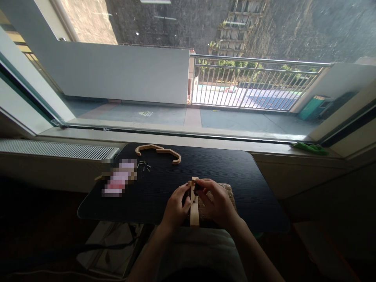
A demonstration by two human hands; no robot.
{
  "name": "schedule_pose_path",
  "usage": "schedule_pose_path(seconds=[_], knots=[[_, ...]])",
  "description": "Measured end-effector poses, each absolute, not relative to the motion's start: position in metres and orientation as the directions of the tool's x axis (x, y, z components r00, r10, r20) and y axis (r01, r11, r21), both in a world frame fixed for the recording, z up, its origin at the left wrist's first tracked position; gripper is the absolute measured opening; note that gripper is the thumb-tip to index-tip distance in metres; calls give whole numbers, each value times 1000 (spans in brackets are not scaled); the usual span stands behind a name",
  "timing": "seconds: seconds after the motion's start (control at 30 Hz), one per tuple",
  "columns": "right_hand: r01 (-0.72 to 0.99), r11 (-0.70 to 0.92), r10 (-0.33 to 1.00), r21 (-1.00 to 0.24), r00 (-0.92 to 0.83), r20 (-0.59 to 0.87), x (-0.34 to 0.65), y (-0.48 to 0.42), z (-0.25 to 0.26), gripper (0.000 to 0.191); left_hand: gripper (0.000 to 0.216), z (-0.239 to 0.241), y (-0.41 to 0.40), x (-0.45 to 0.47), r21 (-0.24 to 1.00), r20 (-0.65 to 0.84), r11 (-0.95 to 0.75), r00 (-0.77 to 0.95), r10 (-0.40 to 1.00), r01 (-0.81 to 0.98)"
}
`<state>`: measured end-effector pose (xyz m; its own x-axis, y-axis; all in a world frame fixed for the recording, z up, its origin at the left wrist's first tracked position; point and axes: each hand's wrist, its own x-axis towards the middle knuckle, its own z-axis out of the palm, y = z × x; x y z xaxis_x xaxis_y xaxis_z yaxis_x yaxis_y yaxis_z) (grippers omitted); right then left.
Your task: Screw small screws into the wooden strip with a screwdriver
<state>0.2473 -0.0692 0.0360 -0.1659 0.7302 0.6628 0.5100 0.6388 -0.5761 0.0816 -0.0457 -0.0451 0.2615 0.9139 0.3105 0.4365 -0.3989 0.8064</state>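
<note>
A pale wooden bar (194, 215) lies between my hands at the table's near edge, its length running away from me. My left hand (177, 207) is closed on its left side near the far end, thumb and fingers pressed to the wood. From the right, my right hand (219, 199) reaches over with fingers pinched at the same end. A small dark item seems to be at those fingertips, too dim to name. A dark spot, perhaps a screw or a hole, shows on the bar's upper face. Partly under my right hand is a tan woven-looking block (230, 192).
Two curved wooden pieces (172, 152) lie at the back of the black table (220, 164). Several small metal screws or nails (143, 167) are scattered left, beside a blurred pink package (120, 178). Behind stand a window sill (205, 143), a radiator (58, 149) and a green cloth (310, 148).
</note>
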Motion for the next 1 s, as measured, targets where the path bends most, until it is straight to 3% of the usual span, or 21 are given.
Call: schedule_pose_path(seconds=[0.77, 1.0], knots=[[542, 646, 703, -537, -148, 696, 247, -70, 42, 28, 43, -46, -46, 82, 803, 293, -393, 277, 915, 449], [470, 614, 751, -635, -101, 652, 245, -69, 48, 25, 42, -48, -45, 82, 805, 310, -400, 263, 914, 438]])
